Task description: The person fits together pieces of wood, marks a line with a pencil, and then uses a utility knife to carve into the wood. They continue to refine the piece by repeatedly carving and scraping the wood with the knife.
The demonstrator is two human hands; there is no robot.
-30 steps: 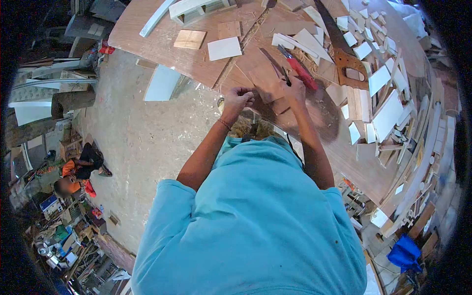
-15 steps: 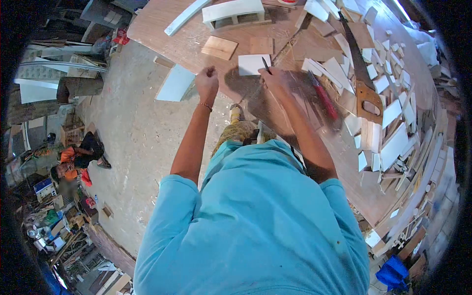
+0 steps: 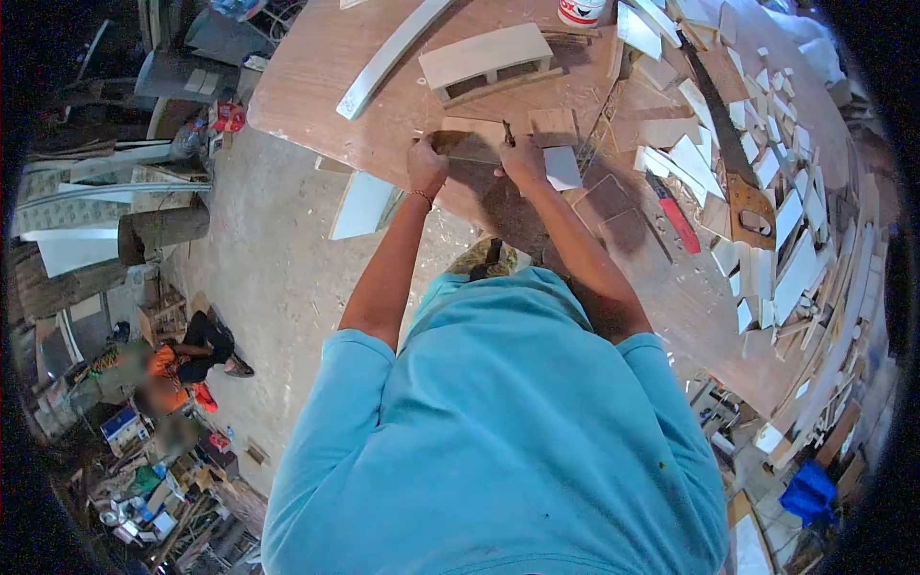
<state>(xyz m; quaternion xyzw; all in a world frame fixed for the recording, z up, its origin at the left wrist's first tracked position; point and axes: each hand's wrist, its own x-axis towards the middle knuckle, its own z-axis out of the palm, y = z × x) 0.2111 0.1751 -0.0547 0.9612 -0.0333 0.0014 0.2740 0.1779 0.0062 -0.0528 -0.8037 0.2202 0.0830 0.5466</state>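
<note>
My right hand (image 3: 524, 165) is closed round a dark, slim pen-like marker (image 3: 508, 132), its end sticking up past the fingers. Just left of it, my left hand (image 3: 427, 169) has its fingers curled at the left end of a small flat wooden board (image 3: 471, 137). Shadow partly hides how the fingers meet that board. A second small wooden board (image 3: 554, 126) lies to the right, and a white panel (image 3: 563, 168) lies beside my right hand. Beyond both hands stands a pale wooden box-like piece with openings (image 3: 489, 59).
A handsaw (image 3: 746, 196) and a red-handled knife-like tool (image 3: 678, 225) lie right among many white offcuts (image 3: 791, 216). A curved white strip (image 3: 395, 57) and a white tub (image 3: 581, 11) are farther back on the worktable (image 3: 297, 91). A person in orange (image 3: 172, 369) sits at left.
My view has shifted, so the table's things appear lower and farther right. My right hand has moved from over the white panel to the small wooden board, and my left hand has come to its end.
</note>
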